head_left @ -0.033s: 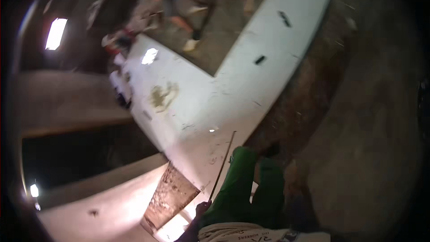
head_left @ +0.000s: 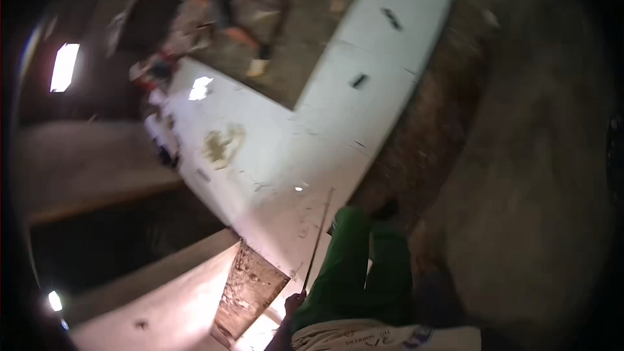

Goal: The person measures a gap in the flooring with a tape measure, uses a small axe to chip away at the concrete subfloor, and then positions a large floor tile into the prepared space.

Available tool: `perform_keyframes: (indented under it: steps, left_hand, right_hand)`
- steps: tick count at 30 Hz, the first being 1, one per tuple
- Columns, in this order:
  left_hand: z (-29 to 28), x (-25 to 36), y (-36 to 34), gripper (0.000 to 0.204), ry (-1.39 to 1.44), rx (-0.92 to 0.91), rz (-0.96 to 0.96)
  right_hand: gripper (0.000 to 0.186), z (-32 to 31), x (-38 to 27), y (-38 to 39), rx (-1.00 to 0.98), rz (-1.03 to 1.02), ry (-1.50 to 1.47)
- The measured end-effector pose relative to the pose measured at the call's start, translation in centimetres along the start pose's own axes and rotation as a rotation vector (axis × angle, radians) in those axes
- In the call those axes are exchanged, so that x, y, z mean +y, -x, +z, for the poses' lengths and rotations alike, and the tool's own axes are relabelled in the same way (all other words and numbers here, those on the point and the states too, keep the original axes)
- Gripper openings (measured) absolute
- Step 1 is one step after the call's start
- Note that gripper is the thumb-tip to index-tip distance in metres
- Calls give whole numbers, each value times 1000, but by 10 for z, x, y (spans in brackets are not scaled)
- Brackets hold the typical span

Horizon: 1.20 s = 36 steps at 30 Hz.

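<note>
L hand [head_left: 294,303] is low at the near side, just left of the green trousers [head_left: 344,266] & white shirt [head_left: 344,336]; forearm comes up from the near edge, arm hanging down close to the body. Fingers look closed round the near end of a thin stick [head_left: 318,244], though blur hides the detail. Stick slants up & a bit right, far tip over the near part of the white table [head_left: 279,156]; can't tell if the tip touches. R hand out of view, so can't tell its state.

Table is L-shaped, w/ a brown stain [head_left: 220,146] on the left part. Two small dark things on the right arm: one nearer [head_left: 359,81], one farther [head_left: 391,19]; too blurred to ID. Jumbled pile [head_left: 155,73] at the table's far-left end. Dark recess [head_left: 123,231] at left, contents too dark to tell. Co-worker [head_left: 223,3] stands beyond table, far left.
</note>
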<state>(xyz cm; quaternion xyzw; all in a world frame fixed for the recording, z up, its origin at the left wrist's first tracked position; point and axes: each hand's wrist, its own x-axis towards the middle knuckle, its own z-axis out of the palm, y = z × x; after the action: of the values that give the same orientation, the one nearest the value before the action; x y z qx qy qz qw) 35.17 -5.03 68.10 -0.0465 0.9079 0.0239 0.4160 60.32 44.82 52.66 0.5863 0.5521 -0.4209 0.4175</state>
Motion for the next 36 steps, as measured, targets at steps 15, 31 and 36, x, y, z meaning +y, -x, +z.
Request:
perform_keyframes:
  steps: [15, 31, 36]
  left_hand:
    - [-23, 70, -14, 63, -19, 293, 5]
    - [-92, 464, -121, 53, -31, 366, -1]
    - [-143, 621, -159, 48, 32, 391, 133]
  right_hand:
    - [60, -63, -36, -8, -32, 126, -5]
    - [52, -361, -187, -121, 45, 134, -440]
    - [48, -494, -234, -109, 95, 83, -504]
